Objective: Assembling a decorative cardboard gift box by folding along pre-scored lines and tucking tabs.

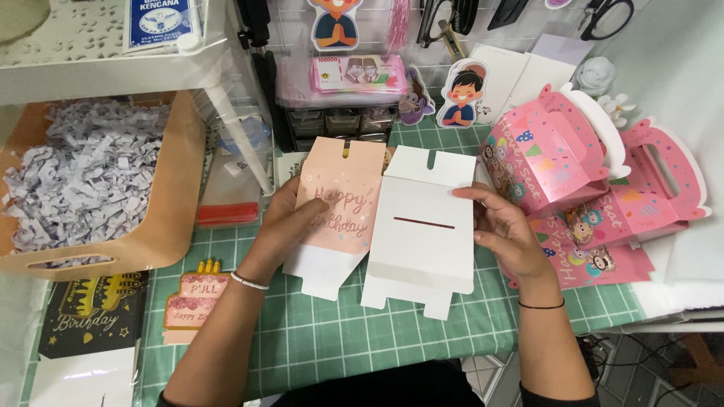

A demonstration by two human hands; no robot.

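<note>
— Hands?
— Left hand (290, 215) pinches the pink card sleeve (341, 197); right hand (504, 226) pinches the white box blank (424, 226), both at frame centre above the bench (339, 332).
— Step?
— Seemingly pairing the flat pieces; alignment needed. Pink boxes (554, 154) stand right.

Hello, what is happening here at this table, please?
A person holds an unfolded flat cardboard box over a green grid cutting mat. The left hand holds its pink printed panel, and the right hand holds the white panel with a slot. To the right stand folded pink gift boxes with handles. To the left, a tan bin of shredded paper sits near a cake-shaped card.
</note>
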